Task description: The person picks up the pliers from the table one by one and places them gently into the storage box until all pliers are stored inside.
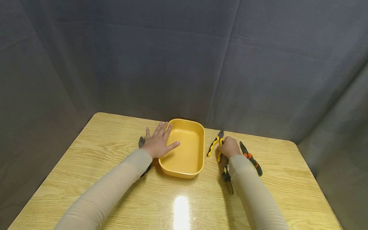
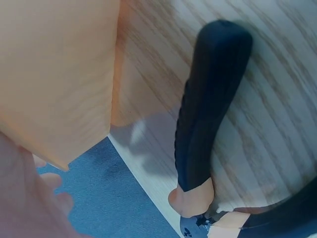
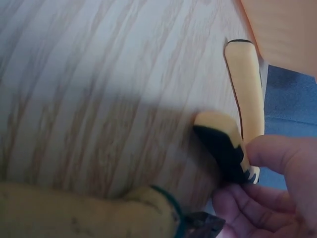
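Observation:
My left hand [image 1: 157,143] lies with fingers spread and straight over the left rim of a yellow plastic tray [image 1: 181,175]. Under that forearm is a pair of pliers with dark handles [image 2: 213,104], its grey head [image 1: 141,142] showing past the wrist. To the tray's right, my right hand [image 1: 230,147] pinches one handle of yellow-and-black pliers [image 1: 213,146] between thumb and fingers. These pliers lie with handles apart and jaws toward the back edge. Part of the gripped handle [image 3: 220,141] is hidden by the fingers.
Long-nose pliers with black-and-orange handles [image 1: 253,161] lie right of my right hand. Nearer me, beside the right forearm, is another dark-and-yellow tool [image 1: 227,179], partly covered. A grey curtain [image 1: 184,64] hangs behind the wooden table [image 1: 115,137].

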Motion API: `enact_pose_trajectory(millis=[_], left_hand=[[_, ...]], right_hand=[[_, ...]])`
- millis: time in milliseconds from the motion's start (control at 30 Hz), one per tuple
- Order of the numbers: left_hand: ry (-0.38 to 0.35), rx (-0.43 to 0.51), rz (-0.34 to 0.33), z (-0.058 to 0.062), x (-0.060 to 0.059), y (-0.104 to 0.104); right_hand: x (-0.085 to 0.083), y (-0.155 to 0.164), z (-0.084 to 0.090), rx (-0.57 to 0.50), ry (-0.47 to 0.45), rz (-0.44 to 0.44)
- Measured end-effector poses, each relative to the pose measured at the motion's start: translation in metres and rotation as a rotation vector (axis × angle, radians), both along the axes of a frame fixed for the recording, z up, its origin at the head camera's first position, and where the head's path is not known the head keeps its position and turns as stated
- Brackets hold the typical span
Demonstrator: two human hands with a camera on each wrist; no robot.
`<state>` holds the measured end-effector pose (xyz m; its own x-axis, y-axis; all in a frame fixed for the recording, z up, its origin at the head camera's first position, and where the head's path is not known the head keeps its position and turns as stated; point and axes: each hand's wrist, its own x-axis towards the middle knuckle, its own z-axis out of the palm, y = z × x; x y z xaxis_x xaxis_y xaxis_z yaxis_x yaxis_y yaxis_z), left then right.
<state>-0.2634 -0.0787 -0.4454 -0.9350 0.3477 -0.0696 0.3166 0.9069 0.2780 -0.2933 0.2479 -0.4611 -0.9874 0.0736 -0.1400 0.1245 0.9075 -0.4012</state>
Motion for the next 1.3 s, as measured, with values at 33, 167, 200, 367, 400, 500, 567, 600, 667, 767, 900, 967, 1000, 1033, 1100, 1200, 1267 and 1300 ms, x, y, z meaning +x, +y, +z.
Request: enact_pose_trajectory(millis=[33,167,200,367,400,500,567,600,667,767,900,967,1000,1033,1100,1200,1267,1300], left_hand=[[-0.001,0.002,0.000,0.0002,0.0002,0.0000],[-0.004,0.013,0.000,-0.0010,-0.0002,0.0002],[-0.007,0.012,0.001,-0.0010,-0.0004,0.0001],[-0.003,0.009,0.002,-0.0007,-0.0014,-0.0006],[0.001,0.006,0.001,-0.0006,-0.0014,-0.0007],[0.010,0.010,-0.003,0.0003,-0.0006,-0.0011],[0.010,0.007,-0.007,0.0003,-0.0003,-0.0009],[0.008,0.005,-0.008,0.0006,0.0004,-0.0007],[0.005,0.004,-0.010,0.0014,0.0014,-0.0001],[0.002,0.001,-0.010,0.0019,0.0024,0.0009],[-0.004,0.013,-0.015,0.0035,0.0031,0.0017],[-0.005,0.017,-0.018,0.0042,0.0035,0.0015],[-0.006,0.019,-0.019,0.0046,0.0037,0.0013],[-0.006,0.016,-0.018,0.0046,0.0039,0.0010],[-0.010,0.011,-0.018,0.0053,0.0045,0.0004],[-0.013,0.013,-0.018,0.0067,0.0054,0.0002],[-0.014,0.013,-0.018,0.0073,0.0055,0.0003],[-0.012,0.012,-0.018,0.0070,0.0053,0.0003]], right_hand=[[0.0000,-0.0009,-0.0004,0.002,-0.003,-0.013],[0.0005,-0.0038,-0.0006,0.006,-0.004,-0.053],[0.0006,-0.0046,-0.0005,0.004,-0.001,-0.056],[0.0026,-0.0084,0.0016,-0.018,0.021,-0.048],[0.0029,-0.0089,0.0020,-0.016,0.025,-0.047],[0.0037,-0.0095,0.0034,0.010,0.038,-0.047],[0.0035,-0.0091,0.0043,0.026,0.040,-0.051],[0.0034,-0.0087,0.0046,0.032,0.039,-0.049],[0.0028,-0.0077,0.0049,0.039,0.038,-0.045],[0.0010,-0.0056,0.0045,0.049,0.041,-0.038],[-0.0004,-0.0031,0.0035,0.058,0.052,-0.034],[-0.0006,-0.0026,0.0033,0.048,0.056,-0.034],[-0.0006,-0.0025,0.0032,0.039,0.059,-0.033],[-0.0006,-0.0022,0.0031,0.030,0.060,-0.031],[-0.0002,-0.0017,0.0026,0.015,0.061,-0.030],[0.0004,-0.0013,0.0030,-0.003,0.067,-0.026],[0.0004,-0.0009,0.0029,-0.012,0.070,-0.025],[0.0002,-0.0008,0.0030,-0.017,0.071,-0.024]])
